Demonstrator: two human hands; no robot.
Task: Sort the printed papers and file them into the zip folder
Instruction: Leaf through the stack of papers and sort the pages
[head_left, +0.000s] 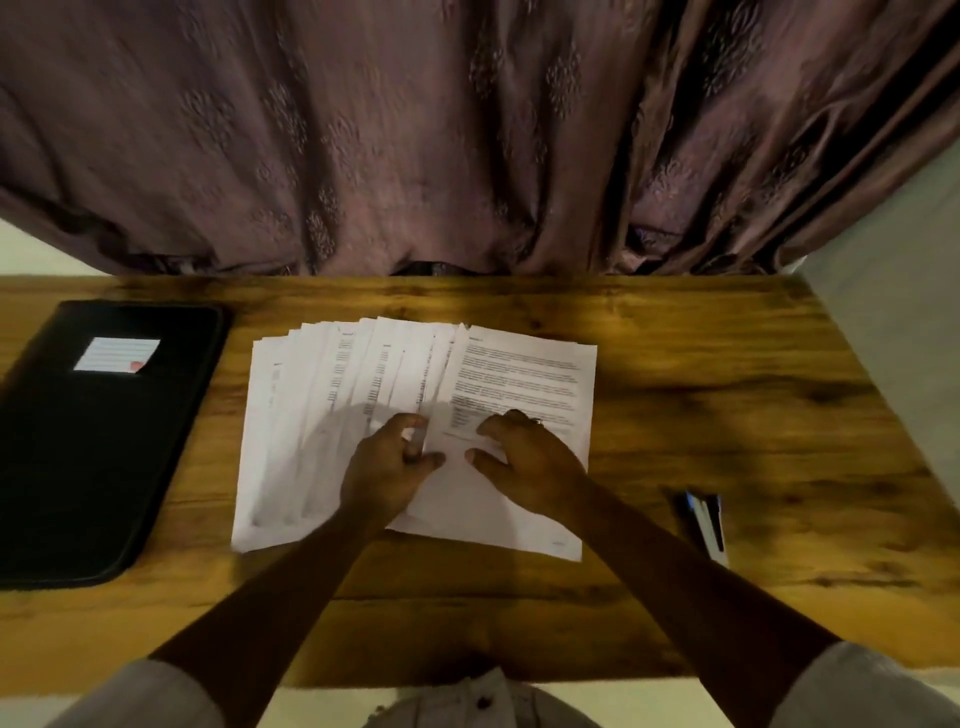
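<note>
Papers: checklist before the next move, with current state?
1. Spread: papers fanned flat on the table: ok.
2. Grip: left hand pinches a sheet's edge: ok.
3. Hold-down: right hand presses the top sheet: ok.
4. Filing: folder open: not ok, it lies closed, left of the papers.
5. Clearance: pen apart from the papers, on the right: ok.
6. Page order: cannot tell, print is blurred.

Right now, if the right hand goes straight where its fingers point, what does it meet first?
Likely the fanned printed papers beside the top sheet; it passes close to the left hand.
</note>
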